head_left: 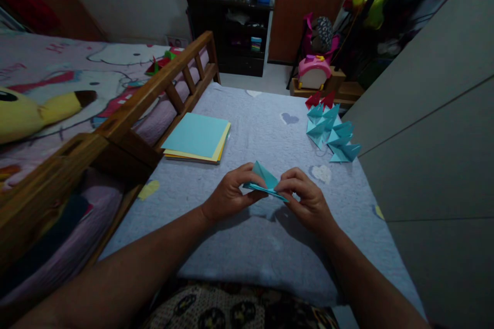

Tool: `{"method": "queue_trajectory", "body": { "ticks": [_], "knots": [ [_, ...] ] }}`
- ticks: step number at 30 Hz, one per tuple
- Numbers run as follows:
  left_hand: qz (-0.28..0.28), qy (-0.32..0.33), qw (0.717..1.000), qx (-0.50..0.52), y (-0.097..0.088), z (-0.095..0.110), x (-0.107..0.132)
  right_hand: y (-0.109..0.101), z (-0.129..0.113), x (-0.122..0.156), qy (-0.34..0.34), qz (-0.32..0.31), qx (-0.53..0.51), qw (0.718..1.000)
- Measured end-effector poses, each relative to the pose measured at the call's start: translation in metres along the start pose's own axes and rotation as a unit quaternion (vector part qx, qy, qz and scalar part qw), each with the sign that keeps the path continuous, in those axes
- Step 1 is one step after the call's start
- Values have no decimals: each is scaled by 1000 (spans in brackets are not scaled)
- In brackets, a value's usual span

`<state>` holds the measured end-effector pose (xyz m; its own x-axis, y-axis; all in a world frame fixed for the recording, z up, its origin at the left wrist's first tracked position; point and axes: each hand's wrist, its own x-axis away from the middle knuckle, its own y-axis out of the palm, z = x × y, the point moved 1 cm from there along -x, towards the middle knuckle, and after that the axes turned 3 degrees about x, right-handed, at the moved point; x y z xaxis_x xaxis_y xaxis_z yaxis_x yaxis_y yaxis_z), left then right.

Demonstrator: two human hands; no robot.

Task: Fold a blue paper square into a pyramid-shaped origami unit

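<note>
A partly folded piece of blue origami paper [265,175] is held just above the bed cover, one pointed flap standing up from a flat folded edge. My left hand [235,190] pinches its left side, fingers on top and thumb below. On the right end, my right hand [304,196] grips the folded edge between thumb and fingers. Beyond my left hand lies a stack of square paper sheets [196,136], blue on top with yellow and other colours under it. Several folded blue paper pieces [328,126] stand at the far right, with red folded paper [319,100] behind them.
The surface is a bed with a pale blue cover [262,113]. A wooden rail [154,92] runs along the left, with another bed and a yellow plush toy [42,113] beyond. A pale cabinet [436,128] borders the right. A pink toy case [314,73] stands past the far edge.
</note>
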<state>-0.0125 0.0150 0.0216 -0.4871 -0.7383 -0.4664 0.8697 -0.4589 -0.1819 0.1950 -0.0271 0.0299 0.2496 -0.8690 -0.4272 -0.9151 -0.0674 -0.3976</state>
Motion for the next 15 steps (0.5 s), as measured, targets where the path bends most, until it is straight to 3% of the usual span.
{"method": "queue_trajectory", "body": {
  "ticks": [7, 15],
  "knots": [
    [-14, -24, 1000, 12, 0, -3, 2, 2, -1, 0, 20, 19, -3, 1000],
    [-8, -12, 997, 72, 2, -3, 1, 2, 1, 2, -43, 32, 51, 997]
  ]
}}
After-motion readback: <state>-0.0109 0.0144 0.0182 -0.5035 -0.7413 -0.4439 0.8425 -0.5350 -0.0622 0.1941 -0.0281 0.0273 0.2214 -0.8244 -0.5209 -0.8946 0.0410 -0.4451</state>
